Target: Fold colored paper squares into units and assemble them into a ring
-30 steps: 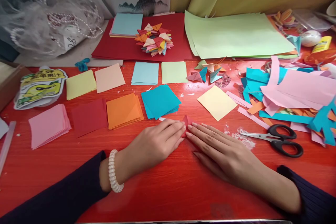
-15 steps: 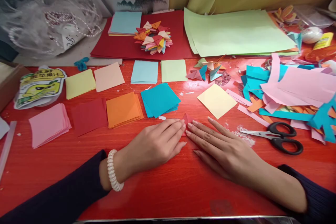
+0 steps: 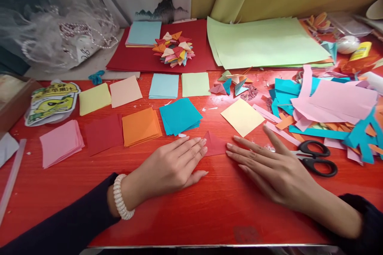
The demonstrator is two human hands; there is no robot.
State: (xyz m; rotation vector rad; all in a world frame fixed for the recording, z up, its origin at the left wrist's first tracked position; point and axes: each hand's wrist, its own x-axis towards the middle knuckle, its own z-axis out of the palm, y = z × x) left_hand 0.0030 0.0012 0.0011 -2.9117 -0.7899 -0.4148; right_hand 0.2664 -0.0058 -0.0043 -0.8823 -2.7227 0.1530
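Observation:
A small red paper [image 3: 214,145], folded to a triangle, lies flat on the red table between my two hands. My left hand [image 3: 176,163] rests over its left part with the fingers stretched out flat. Part of the paper is hidden under those fingertips. My right hand [image 3: 269,167] lies at the paper's right corner, fingers straight and spread, palm down. Just beyond the right hand is a pale yellow square sheet [image 3: 242,117]. Teal square sheets [image 3: 181,115] lie in a stack past the left hand.
Black-handled scissors [image 3: 317,157] lie right of my right hand, below a heap of paper scraps [image 3: 338,99]. Orange [image 3: 140,127], dark red [image 3: 103,134] and pink sheets [image 3: 61,143] sit at the left. A folded-paper ring [image 3: 174,49] stands at the back.
My right hand has slid right, uncovering more of the red folded paper. My left hand stays on the paper's left side. The view has shifted slightly.

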